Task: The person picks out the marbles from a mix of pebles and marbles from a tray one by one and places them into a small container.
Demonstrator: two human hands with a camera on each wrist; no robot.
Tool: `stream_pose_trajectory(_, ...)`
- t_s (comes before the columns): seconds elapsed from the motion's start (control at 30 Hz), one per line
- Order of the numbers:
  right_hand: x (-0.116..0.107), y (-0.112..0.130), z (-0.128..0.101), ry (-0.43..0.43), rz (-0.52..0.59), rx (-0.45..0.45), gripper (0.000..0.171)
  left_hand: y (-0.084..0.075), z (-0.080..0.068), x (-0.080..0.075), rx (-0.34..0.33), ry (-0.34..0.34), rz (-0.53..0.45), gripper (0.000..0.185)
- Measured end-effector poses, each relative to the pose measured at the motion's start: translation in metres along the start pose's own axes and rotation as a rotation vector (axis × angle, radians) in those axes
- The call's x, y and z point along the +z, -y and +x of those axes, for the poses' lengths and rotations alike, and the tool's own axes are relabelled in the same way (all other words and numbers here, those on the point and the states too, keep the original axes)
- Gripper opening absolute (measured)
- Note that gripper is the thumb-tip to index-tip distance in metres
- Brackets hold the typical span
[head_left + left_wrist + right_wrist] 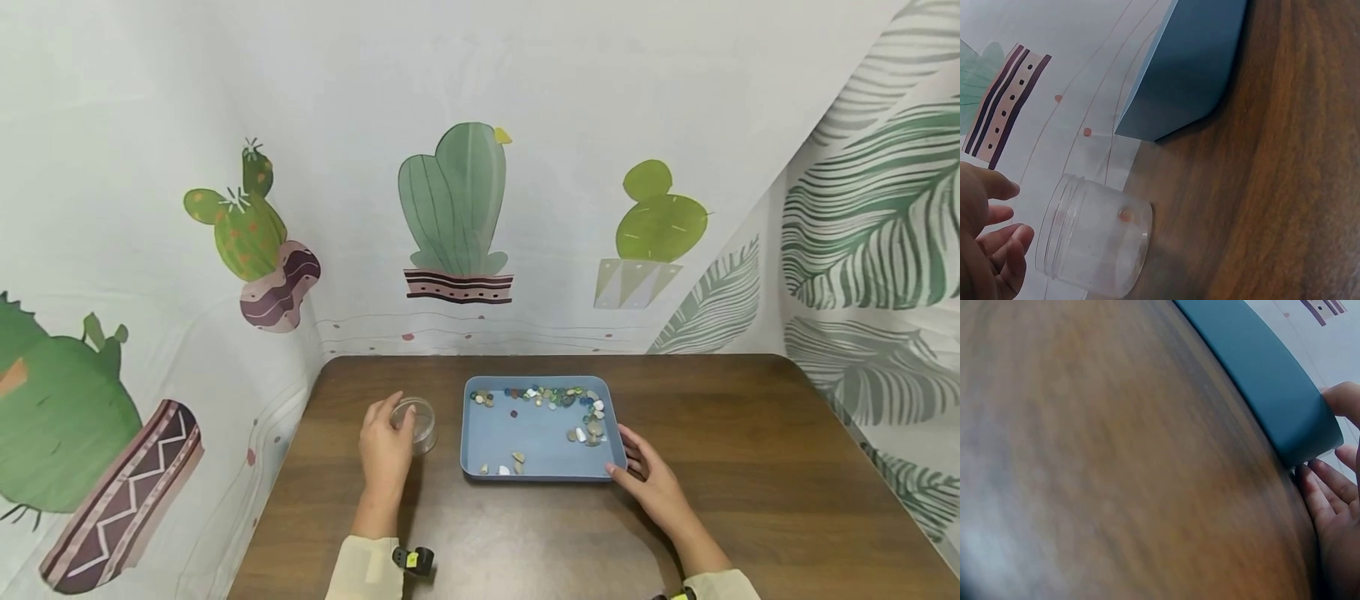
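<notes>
Two hands at a clear jar and a blue tray of pebbles on a brown tabletop.

The left hand (386,446) curls loosely beside the clear plastic jar (422,423), which stands upright toward the left edge of the tabletop (750,467); in the left wrist view its fingers (1007,244) sit just short of the jar's threaded rim, a sliver of gap showing (so near it rather than gripping). The right hand (651,477) pinches the near right corner of the blue tray (525,433), thumb over the rim and fingers (1322,490) beneath the wall. The tray lies mid-tabletop, just right of the jar. Small coloured pebbles (558,397) cluster along the tray's far edge and right side, with a few at its near edge.
</notes>
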State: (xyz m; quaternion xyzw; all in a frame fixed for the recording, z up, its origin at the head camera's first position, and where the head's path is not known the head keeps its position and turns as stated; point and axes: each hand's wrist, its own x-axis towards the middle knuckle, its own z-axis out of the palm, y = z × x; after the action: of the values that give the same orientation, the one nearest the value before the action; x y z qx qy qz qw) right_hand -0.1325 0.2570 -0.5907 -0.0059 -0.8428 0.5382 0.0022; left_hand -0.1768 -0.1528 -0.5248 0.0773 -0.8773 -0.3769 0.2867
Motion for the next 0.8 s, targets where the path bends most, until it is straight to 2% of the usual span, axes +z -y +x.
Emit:
stream_pose_trajectory(0.33,0.0,-0.001,0.001,-0.011,-0.013,-0.012,0.073,-0.003,-0.001,0.006,0.035,-0.019,-0.018,0.026)
stream_pose_trajectory(0.6,0.0,0.0,0.001,-0.011,-0.015,-0.009,0.074,-0.01,-0.007,0.015,0.077,0.026,-0.053,0.02)
stream_pose_trajectory(0.8,0.0,0.001,0.002,-0.004,-0.007,-0.006,0.075,-0.012,-0.008,0.019,0.134,0.047,-0.073,0.021)
